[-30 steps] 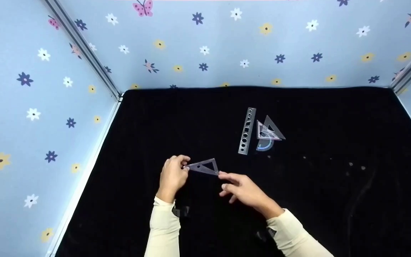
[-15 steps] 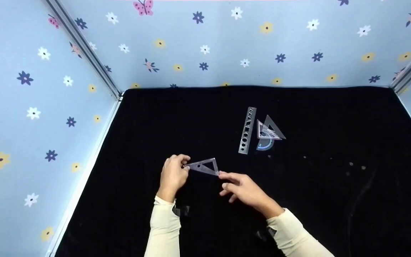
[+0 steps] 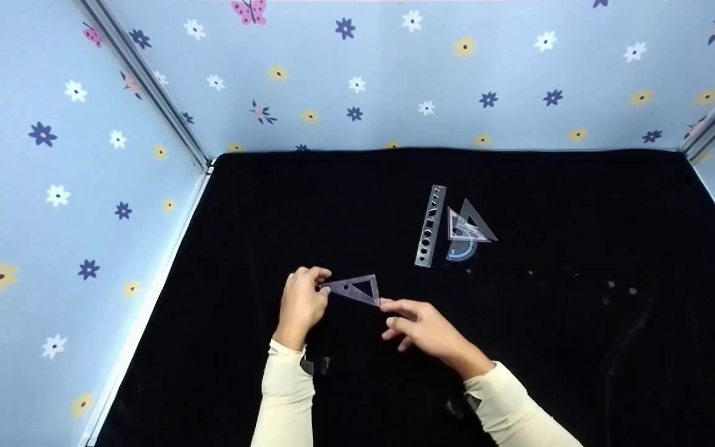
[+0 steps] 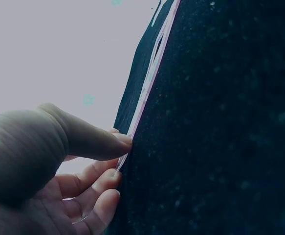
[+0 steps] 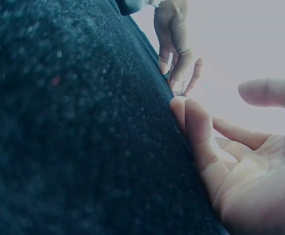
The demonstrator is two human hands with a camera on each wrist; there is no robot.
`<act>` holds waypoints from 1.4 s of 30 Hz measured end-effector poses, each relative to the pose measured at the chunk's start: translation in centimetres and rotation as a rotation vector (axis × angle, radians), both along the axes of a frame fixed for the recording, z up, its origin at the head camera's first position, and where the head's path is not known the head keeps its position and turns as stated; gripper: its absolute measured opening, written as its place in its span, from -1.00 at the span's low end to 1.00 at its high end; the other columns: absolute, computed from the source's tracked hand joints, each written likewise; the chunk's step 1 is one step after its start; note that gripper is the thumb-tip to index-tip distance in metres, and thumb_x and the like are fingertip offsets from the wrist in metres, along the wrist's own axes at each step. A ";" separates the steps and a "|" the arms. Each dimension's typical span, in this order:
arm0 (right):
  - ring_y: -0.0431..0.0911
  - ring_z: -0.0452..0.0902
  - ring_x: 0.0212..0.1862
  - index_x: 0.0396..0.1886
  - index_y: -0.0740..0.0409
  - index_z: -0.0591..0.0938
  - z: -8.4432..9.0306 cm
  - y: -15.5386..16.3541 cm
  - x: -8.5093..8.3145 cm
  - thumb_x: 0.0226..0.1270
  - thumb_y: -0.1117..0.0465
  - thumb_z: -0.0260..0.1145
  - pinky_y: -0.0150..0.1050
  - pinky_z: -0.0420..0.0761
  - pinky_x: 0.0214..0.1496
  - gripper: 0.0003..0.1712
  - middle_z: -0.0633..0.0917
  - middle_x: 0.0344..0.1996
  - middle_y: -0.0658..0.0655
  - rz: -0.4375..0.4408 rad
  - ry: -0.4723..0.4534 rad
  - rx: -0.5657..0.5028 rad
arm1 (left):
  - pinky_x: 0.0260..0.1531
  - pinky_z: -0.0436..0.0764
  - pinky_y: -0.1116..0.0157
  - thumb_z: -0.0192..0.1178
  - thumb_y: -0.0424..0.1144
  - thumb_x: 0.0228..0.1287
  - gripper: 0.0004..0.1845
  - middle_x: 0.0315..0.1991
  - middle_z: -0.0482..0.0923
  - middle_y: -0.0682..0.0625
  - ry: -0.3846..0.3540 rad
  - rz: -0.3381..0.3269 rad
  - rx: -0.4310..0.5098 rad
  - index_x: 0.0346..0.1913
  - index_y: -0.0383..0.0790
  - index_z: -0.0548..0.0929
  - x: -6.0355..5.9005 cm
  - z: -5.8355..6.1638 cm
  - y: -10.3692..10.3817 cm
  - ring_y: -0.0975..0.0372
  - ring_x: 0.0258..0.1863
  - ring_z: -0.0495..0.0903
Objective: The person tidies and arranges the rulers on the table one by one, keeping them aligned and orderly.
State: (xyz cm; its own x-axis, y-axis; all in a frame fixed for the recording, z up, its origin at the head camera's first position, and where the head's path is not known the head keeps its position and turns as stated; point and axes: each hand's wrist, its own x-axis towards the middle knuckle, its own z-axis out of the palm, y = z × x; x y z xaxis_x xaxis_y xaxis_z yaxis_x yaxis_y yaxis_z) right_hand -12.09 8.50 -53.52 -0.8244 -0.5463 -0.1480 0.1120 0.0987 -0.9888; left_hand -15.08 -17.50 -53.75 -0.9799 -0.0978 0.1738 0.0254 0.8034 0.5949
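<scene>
A clear triangular set square with a triangular cut-out lies between my two hands in the head view. My left hand pinches its narrow end between thumb and fingers. The left wrist view shows that set square nearly edge-on, with the thumb of my left hand over it. At the near right corner, the index fingertip of my right hand touches the plastic. Its thumb stands apart from the fingers, as the right wrist view of my right hand shows.
Beyond the right hand lies a clear ruler with a row of cut-outs. Beside it, a pink-edged set square, another clear set square and a protractor overlap on the black cloth. Flowered panels stand behind and at both sides.
The set square between my hands has turned very slightly. Both hands keep almost the same place, and the other drawing tools lie as before.
</scene>
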 end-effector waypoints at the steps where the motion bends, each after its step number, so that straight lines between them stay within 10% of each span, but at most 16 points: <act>1: 0.15 0.72 -0.12 0.27 0.42 0.52 0.0 0.0 0.0 0.45 0.32 0.20 -0.10 0.70 -0.33 -0.54 0.42 0.40 0.26 0.000 -0.002 -0.002 | -0.04 0.48 0.06 0.37 -0.45 0.06 -0.73 -0.27 0.61 -0.05 0.003 0.001 0.002 -0.13 -0.18 0.76 0.0 0.0 0.0 0.00 -0.17 0.54; 42: 0.15 0.71 -0.09 0.24 0.48 0.52 0.2 0.6 -0.6 0.43 0.32 0.21 -0.09 0.72 -0.25 -0.54 0.49 0.32 0.35 -0.095 -0.069 -0.073 | -0.08 0.50 0.05 0.34 -0.25 0.20 -0.83 -0.28 0.59 -0.04 -0.024 0.039 -0.008 -0.16 -0.18 0.76 0.0 0.1 0.1 -0.01 -0.15 0.54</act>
State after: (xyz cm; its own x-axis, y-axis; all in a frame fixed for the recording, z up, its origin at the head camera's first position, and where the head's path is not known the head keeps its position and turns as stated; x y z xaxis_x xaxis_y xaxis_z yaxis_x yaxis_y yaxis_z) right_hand -12.73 9.10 -53.31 -0.8620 -0.4779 -0.1692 0.1858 0.0127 -0.9825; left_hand -15.13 -17.43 -53.66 -0.9793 -0.1346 0.1514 -0.0200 0.8080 0.5889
